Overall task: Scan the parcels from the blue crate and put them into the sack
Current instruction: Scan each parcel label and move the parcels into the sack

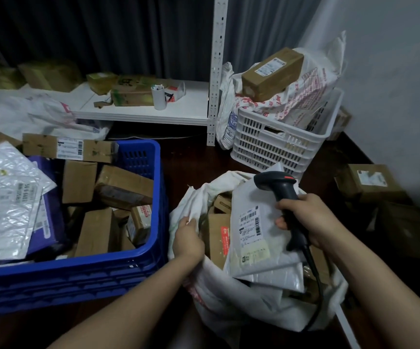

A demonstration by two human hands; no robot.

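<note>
So the whole thing hinged on the sack (241,306) and what sat on which side of it. The left hand (187,239) was bunched onto the sack's left rim, fingers gripping the fabric and holding the mouth open. The right hand (309,217) was over the sack's right side, wrapped around the handle of the black scanner (283,187), whose nose pointed away toward the sack's far edge. The thumb sat at the edge of the white mailer (254,255), but I couldn't tell if it was actually pinning it.

That mailer was lying on top of the stuff in the sack, label up. Its long axis ran from the sack's near side to its far side, leaning a bit right. So that one looked basically delivered.

The blue crate (118,265) sat just left of the sack and had plenty of parcels in it. My guess is that the left hand gets the next grab, since it was the nearer one and the right one had the scanner. A long carton (40,147) lay crosswise on the crate's far rim with its barcode facing up.

As for readable text, not much:
- The mailer's label (250,222) had barcodes and tiny print I couldn't make out.
- A red sticker (225,239) on a box inside the sack was too blurry.
- The red print on the bag in the white basket (266,144) beyond the sack was unreadable too.
</note>
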